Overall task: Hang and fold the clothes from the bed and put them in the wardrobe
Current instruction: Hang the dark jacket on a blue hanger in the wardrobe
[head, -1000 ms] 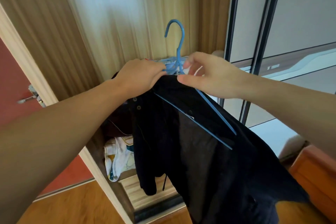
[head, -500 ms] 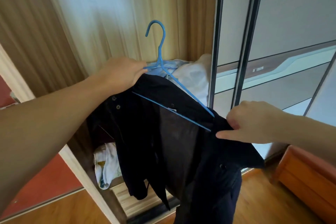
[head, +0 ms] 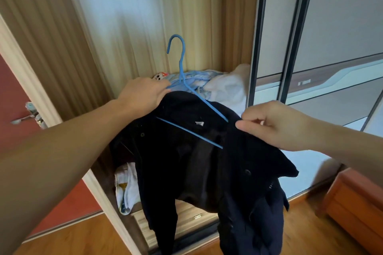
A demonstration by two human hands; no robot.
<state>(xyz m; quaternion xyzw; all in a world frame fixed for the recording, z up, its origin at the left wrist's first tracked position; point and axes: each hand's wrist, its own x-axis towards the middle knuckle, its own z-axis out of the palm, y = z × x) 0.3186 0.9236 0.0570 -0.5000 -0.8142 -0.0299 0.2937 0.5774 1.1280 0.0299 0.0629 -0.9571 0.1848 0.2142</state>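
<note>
Dark shirt (head: 207,161) held up in front of open wardrobe (head: 145,16), draped over blue hanger (head: 182,80); not yet hung inside. Right hand (head: 275,124): collar fabric at hanger's right end pinched between thumb and fingers. Left hand (head: 143,95): curled round shirt and hanger near neck. Step judged as seating shirt on hanger; hanging still left. Bed not in view. Farther in, on wardrobe shelf: pale clothes (head: 209,85) piled unfolded. Small white tag (head: 199,123) inside collar; no writing readable.
</note>
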